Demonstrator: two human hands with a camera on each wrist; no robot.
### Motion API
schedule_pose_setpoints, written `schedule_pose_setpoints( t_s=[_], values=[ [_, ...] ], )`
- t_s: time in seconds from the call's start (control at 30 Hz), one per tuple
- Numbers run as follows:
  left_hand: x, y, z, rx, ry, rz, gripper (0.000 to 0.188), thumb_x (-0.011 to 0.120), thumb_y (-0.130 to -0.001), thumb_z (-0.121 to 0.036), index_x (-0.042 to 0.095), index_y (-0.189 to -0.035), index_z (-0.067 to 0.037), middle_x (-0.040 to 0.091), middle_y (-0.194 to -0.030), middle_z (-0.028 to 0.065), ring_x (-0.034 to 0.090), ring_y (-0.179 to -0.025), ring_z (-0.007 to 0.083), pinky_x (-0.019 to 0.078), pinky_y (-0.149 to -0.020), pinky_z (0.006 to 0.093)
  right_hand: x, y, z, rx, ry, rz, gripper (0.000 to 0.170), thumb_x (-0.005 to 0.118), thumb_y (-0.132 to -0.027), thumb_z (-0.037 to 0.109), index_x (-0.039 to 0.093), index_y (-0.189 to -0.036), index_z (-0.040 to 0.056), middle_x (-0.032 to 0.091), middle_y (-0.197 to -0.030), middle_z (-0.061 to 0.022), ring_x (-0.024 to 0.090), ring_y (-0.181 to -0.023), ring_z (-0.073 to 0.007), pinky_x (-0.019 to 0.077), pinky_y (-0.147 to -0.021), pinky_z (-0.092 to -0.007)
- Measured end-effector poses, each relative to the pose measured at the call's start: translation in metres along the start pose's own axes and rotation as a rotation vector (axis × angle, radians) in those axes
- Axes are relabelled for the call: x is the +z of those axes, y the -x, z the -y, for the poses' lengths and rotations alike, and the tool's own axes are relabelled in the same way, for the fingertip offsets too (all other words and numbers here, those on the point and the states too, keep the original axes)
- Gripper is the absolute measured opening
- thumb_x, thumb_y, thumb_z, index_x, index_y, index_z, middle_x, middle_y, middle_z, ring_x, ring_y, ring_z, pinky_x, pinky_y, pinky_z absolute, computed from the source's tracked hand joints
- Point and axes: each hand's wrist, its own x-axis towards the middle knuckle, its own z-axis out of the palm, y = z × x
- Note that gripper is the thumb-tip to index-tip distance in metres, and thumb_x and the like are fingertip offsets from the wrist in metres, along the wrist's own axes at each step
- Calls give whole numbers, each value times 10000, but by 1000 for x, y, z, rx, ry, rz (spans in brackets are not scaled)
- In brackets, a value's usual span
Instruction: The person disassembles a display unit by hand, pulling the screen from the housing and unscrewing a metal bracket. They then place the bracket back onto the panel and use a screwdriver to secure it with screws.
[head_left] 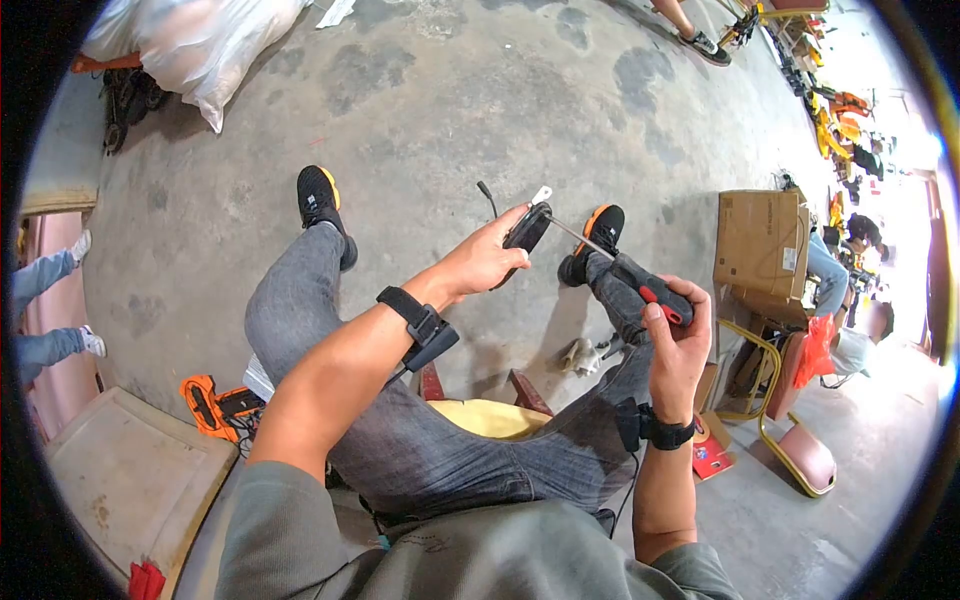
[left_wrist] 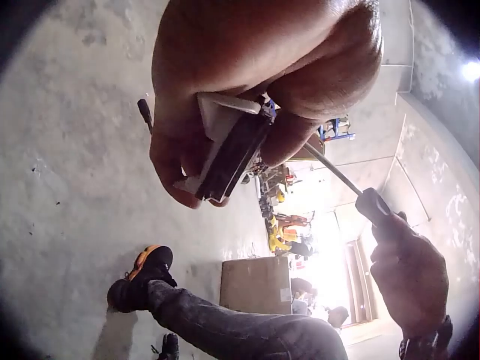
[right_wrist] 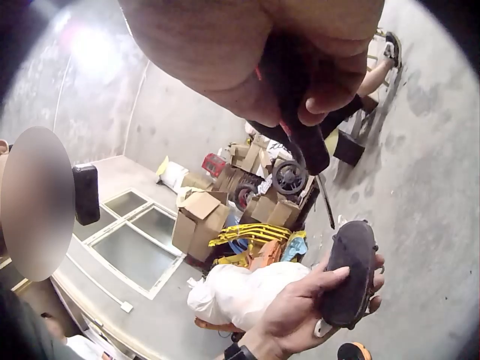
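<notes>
In the head view the left hand [head_left: 482, 262] grips a dark oval part [head_left: 527, 232] with a white tab [head_left: 541, 195] at its upper end. The right hand [head_left: 682, 350] holds a black and red screwdriver [head_left: 645, 287], its thin shaft pointing to the part's upper edge. From the right wrist, the part's flat dark face [right_wrist: 350, 274] shows, with the screwdriver tip beside its top; contact cannot be told. The left wrist view shows the part edge-on [left_wrist: 232, 154] between thumb and fingers. A short cable with a black plug [head_left: 484, 188] sticks out beyond the left hand.
The person sits with knees apart above a concrete floor [head_left: 450, 120]. Cardboard boxes [head_left: 760, 240] and a yellow-framed chair [head_left: 800, 460] stand at the right. An orange tool [head_left: 212, 408] lies at the left near a pale board [head_left: 130, 470]. White sacks [head_left: 200, 50] are at the upper left.
</notes>
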Motion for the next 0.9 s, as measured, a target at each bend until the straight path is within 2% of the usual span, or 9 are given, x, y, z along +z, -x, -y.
schedule_pose_setpoints(
  t_s=[0.23, 0.63, 0.77, 0.83, 0.9],
  values=[
    [-1, -2, 3, 43, -28, 24, 700, 554, -905, -55, 260, -1540, -90, 593, -1125, 55, 611, -968, 129, 486, -782, 275, 1, -2, -3, -15, 6, 11, 303, 653, -898, 22, 513, -1166, 24, 588, -1181, -73, 579, -1007, -112, 497, -851, -251],
    [1, 2, -6, 32, -90, 25, 747, 588, -887, -62, 233, -1544, -51, 601, -1135, 68, 588, -950, 120, 468, -768, 255, 1, -3, -7, -4, 12, 22, 317, 659, -899, 27, 504, -1175, 26, 573, -1195, -75, 570, -1046, -123, 486, -894, -264],
    [1, 1, 0, 50, -77, 3, 755, 587, -880, -46, 233, -1546, -54, 594, -1114, 60, 570, -921, 116, 460, -764, 248, -1, -1, -7, -37, 71, 9, 313, 654, -906, 37, 501, -1179, 26, 576, -1165, -69, 571, -1030, -126, 495, -859, -266],
    [0, 0, 0, 57, -118, 25, 764, 579, -874, -33, 230, -1552, -77, 584, -1083, 52, 551, -891, 117, 454, -776, 242, -2, 1, -2, 134, 39, 20, 342, 653, -902, 32, 493, -1205, 23, 558, -1173, -82, 562, -1004, -135, 496, -814, -268],
    [1, 1, 0, 68, -145, 14, 776, 564, -863, -16, 223, -1557, -89, 579, -1068, 51, 543, -883, 121, 453, -784, 243, 4, 1, 5, 116, 62, -6, 370, 639, -909, 35, 470, -1239, 26, 545, -1177, -93, 566, -952, -132, 496, -781, -264]
  ],
)
